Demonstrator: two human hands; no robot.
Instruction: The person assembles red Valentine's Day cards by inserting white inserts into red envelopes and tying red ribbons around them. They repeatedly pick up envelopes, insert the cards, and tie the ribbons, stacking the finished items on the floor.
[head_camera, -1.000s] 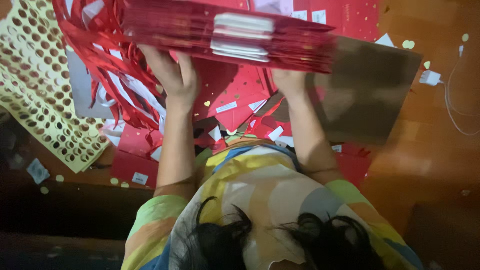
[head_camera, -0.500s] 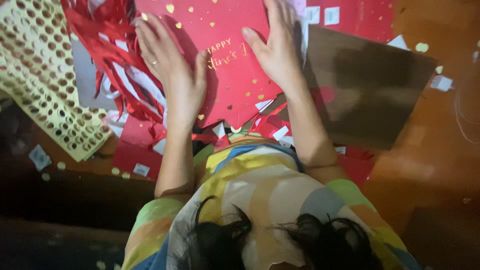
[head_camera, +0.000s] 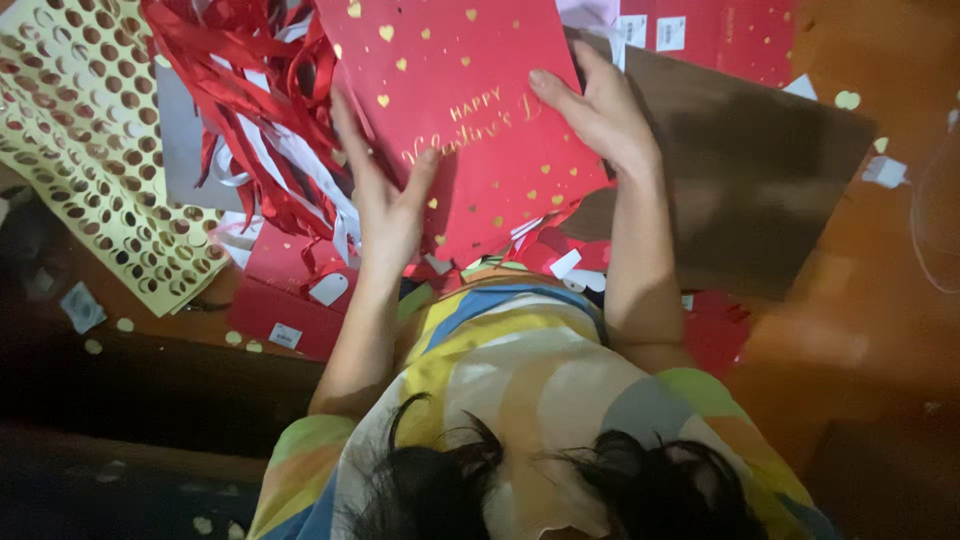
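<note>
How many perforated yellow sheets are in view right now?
1. The perforated yellow sheet lies at the far left, beside the red ribbons. Others may be hidden under the red paper bag or the pile.

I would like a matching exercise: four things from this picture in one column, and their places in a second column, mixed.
Things:
1. red card
2. ribbons
3. punched yellow sheet
4. brown board

Places:
A. far left of the picture
B. between left hand and right hand
C. right of the right hand
D. just left of the card

Pairs: 1-B, 2-D, 3-A, 4-C
</note>
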